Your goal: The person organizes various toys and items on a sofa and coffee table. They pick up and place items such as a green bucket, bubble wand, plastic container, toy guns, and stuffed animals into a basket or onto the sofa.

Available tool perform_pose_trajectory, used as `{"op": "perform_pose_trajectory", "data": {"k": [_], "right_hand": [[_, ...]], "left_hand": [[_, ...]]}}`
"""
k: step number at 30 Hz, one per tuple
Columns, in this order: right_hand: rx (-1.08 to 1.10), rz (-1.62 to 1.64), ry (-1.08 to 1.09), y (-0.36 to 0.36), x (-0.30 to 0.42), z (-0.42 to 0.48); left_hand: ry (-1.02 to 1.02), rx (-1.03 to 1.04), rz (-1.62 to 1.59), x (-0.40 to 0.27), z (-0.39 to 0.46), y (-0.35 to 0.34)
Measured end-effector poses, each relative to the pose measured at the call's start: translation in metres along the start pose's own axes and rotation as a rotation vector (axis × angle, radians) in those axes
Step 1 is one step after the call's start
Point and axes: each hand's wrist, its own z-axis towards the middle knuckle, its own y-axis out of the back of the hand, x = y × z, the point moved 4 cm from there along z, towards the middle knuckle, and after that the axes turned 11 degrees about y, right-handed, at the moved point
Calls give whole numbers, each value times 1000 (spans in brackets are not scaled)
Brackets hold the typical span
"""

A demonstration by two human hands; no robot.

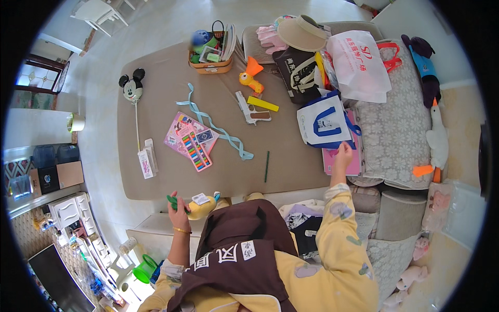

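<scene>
My left hand (pixel 179 213) grips the green part of a yellow plush toy (pixel 201 208) with a white tag, over the near edge of the covered table. At the right, my right hand (pixel 343 155) pinches the lower edge of a blue and white tote bag (pixel 320 121). That bag lies partly on a pink case (pixel 330 163). A dark green stick (pixel 267 167) lies left of my right hand. Farther in are a toy pistol (pixel 249 111), a yellow bar (pixel 263 103) and an orange and yellow toy (pixel 252 78). My right fingertips are small in view.
On the brown-covered table (pixel 156 191) lie a curled light blue ribbon (pixel 212 124), a pink abacus (pixel 196 151) on a pink booklet, a mouse-head balloon (pixel 132 90) and a small box (pixel 146 163). A filled basket (pixel 210 68) stands at the back; black (pixel 290 74) and white (pixel 356 66) bags are at the right.
</scene>
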Motion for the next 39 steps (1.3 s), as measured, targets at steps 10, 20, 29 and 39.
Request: {"op": "perform_pose_trajectory", "data": {"k": [10,20,29,39], "right_hand": [[186,662,-886,-58,90,-211],[1006,265,-617,-189,186,-367],[1663,-57,-56,-254,213,-420],[1566,-223,-246,-269,157,-431]], "left_hand": [[40,124,-123,-34,55,44],[397,305,-352,-62,112,60],[690,254,-557,-45,166,64],[651,217,-367,4,202,48]]}}
